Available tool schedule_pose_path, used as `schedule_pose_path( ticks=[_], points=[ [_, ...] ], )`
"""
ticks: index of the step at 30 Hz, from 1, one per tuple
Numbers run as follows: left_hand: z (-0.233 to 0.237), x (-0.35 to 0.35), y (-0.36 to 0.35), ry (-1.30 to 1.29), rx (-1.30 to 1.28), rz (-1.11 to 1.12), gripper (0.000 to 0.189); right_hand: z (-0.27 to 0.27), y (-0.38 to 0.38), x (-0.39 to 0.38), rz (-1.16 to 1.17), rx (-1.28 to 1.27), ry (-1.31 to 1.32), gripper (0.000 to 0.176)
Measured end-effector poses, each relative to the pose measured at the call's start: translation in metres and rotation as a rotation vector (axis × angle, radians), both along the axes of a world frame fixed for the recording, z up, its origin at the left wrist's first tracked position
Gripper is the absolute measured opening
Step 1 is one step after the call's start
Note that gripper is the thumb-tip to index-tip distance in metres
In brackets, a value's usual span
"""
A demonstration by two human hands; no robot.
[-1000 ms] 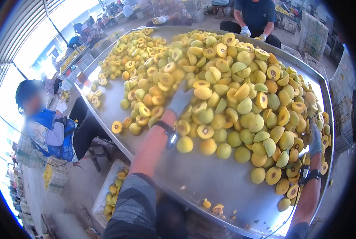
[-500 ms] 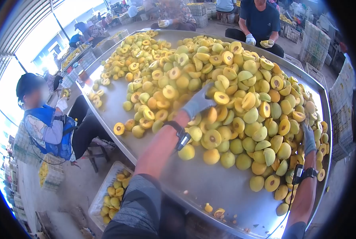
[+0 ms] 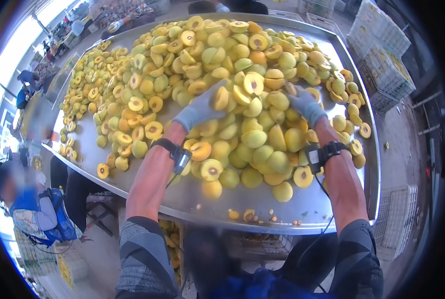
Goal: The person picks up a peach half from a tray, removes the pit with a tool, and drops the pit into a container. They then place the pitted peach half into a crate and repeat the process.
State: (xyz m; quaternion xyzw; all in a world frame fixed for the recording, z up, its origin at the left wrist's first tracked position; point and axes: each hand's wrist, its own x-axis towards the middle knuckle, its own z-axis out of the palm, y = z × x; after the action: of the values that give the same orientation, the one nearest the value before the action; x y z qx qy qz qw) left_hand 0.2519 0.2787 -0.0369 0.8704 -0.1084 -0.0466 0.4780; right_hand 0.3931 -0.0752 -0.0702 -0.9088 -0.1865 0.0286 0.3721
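bench [image 3: 262, 212]: big steel bench with a raised rim; the near strip is bare metal, the rest is under fruit.
fruit heap [image 3: 192, 55]: yellow-green fruit, whole and halved, many cut faces up showing the stone hollow. It is piled high in the middle and thins out toward the person's left.
crates [image 3: 381, 50]: white mesh crates stacked off the bench's right side.
co-worker [image 3: 28, 209]: a person in a blue vest, seated low by the left near corner, well apart from both hands.
left hand [image 3: 200, 109]: grey glove, palm down on the near slope of the heap. Fingers are curved over the fruit; cannot tell whether they grip.
right hand [image 3: 306, 103]: grey glove, fingers stretched out flat and pressed on the heap, clasping nothing that shows.
fruit half [image 3: 221, 98]: touches the left fingertips, tipped on edge, long axis running roughly away from the person. The left hand is the nearer one; the right is across the crest.
wrist bands [image 3: 175, 151]: black strap with a small unit and cable, one on each wrist.
scraps [image 3: 247, 215]: small bits near the bench's front rim.
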Motion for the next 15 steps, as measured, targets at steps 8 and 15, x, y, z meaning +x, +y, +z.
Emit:
schedule_pose_path(
  ticks=[8, 15],
  points=[
    [0.002, -0.033, -0.044, 0.021, 0.391, -0.055, 0.093, 0.014, 0.020, -0.072, 0.187, -0.278, -0.145, 0.058],
    [0.007, -0.092, -0.068, 0.017, 0.362, 0.012, 0.084, 0.033, 0.010, -0.138, 0.248, -0.192, -0.076, 0.056]
  ],
)
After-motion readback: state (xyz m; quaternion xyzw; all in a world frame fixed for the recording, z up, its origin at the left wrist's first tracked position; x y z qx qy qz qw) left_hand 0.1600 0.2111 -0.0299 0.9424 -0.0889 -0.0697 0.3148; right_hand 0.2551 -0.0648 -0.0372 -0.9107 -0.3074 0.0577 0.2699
